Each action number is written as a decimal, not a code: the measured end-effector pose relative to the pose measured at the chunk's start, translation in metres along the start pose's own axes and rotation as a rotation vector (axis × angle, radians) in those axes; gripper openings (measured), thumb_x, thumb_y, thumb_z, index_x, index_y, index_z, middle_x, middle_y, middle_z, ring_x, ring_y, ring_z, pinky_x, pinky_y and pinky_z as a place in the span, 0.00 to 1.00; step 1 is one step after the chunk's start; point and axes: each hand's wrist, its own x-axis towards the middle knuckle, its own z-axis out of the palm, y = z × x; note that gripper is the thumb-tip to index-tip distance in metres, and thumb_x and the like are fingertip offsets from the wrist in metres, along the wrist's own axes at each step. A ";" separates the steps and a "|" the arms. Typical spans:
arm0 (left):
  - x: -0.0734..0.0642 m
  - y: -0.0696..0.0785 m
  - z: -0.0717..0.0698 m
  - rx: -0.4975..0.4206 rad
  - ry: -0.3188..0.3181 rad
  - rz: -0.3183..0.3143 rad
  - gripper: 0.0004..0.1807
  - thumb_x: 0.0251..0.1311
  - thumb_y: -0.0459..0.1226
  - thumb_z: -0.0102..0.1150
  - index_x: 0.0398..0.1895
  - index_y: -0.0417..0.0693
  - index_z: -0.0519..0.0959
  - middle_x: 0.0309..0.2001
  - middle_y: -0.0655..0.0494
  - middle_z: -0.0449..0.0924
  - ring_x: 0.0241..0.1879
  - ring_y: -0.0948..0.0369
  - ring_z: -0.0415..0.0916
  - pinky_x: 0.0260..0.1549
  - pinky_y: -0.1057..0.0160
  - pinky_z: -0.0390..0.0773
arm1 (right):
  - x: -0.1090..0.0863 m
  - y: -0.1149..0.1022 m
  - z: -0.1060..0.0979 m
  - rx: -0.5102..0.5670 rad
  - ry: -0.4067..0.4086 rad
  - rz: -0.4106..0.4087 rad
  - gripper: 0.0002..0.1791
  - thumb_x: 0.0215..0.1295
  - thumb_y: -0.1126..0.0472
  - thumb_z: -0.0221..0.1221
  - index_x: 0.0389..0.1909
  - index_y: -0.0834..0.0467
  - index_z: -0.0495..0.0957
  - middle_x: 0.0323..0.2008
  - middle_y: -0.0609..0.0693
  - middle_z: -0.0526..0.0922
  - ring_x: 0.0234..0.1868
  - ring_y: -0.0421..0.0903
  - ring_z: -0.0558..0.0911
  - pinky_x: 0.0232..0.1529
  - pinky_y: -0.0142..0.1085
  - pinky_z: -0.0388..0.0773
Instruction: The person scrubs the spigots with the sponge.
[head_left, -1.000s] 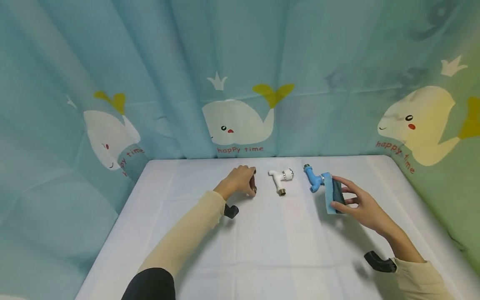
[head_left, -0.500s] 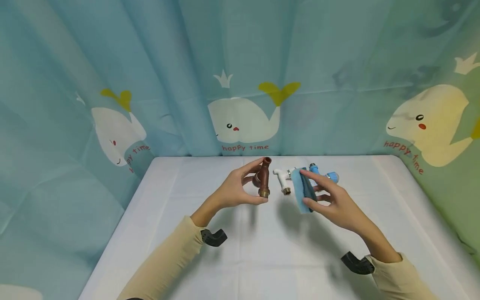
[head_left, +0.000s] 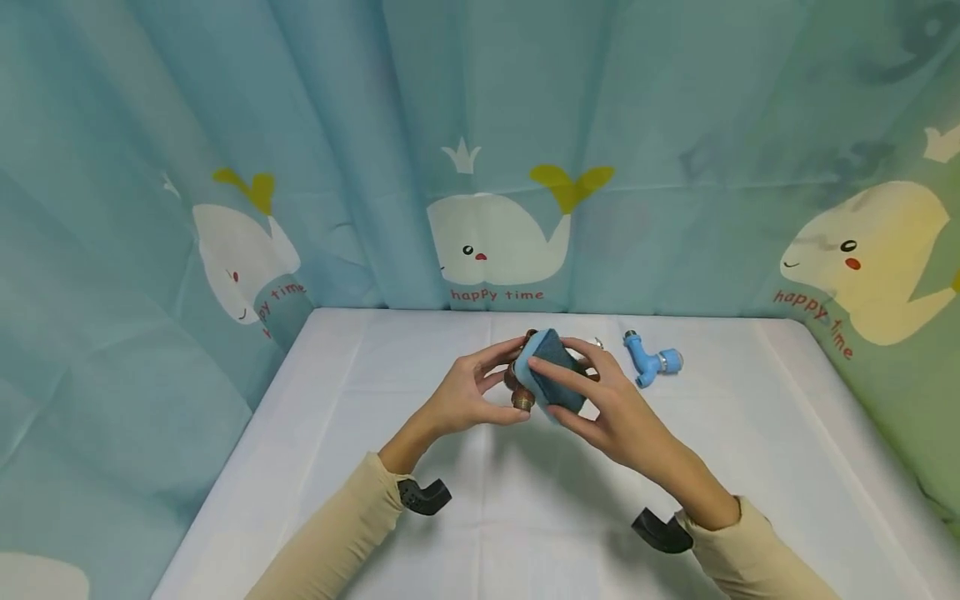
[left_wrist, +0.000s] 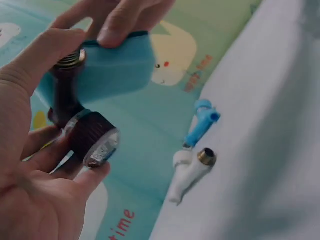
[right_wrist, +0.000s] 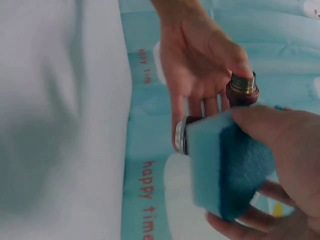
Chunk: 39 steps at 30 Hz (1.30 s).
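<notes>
My left hand point(head_left: 468, 396) grips a dark brown faucet point(left_wrist: 65, 97) above the table, thumb at its brass threaded end and fingers near its ribbed knob. In my right hand point(head_left: 611, 404) is a blue sponge point(head_left: 558, 375) with a darker scouring side, held between thumb and fingers. The sponge's lighter face lies against the faucet's body, covering much of it in the head and right wrist views. Behind the hands, a white faucet point(left_wrist: 187, 175) lies on the table, mostly hidden in the head view. A blue faucet point(head_left: 651, 360) lies to its right.
A white cloth covers the table point(head_left: 405, 350), whose far edge meets a blue-green curtain point(head_left: 337, 125) printed with whales. Black curved camera mounts point(head_left: 425, 497) stick out from both wrists over the tabletop.
My left hand has lifted the brown faucet off the table and turned it. My right hand has carried the sponge leftward from near the blue faucet and brought it against the brown one.
</notes>
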 end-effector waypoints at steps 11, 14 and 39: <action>-0.006 0.002 0.000 0.062 0.063 -0.011 0.49 0.48 0.25 0.77 0.76 0.43 0.66 0.72 0.50 0.70 0.71 0.56 0.67 0.68 0.57 0.71 | 0.002 0.002 0.003 -0.158 0.029 -0.043 0.42 0.53 0.64 0.77 0.70 0.39 0.76 0.71 0.64 0.67 0.59 0.63 0.73 0.42 0.52 0.84; -0.006 -0.001 0.000 0.049 0.077 -0.023 0.48 0.50 0.27 0.77 0.76 0.44 0.66 0.72 0.50 0.71 0.70 0.56 0.68 0.67 0.55 0.72 | 0.000 0.001 0.007 -0.136 0.034 -0.045 0.41 0.55 0.64 0.76 0.70 0.40 0.75 0.71 0.66 0.66 0.64 0.66 0.71 0.46 0.55 0.84; -0.009 0.008 0.006 0.332 0.118 -0.133 0.51 0.43 0.39 0.84 0.75 0.53 0.70 0.68 0.58 0.74 0.59 0.59 0.72 0.61 0.49 0.75 | 0.007 0.004 0.004 -0.288 0.004 -0.129 0.40 0.54 0.62 0.78 0.68 0.39 0.77 0.72 0.62 0.67 0.48 0.62 0.72 0.35 0.48 0.84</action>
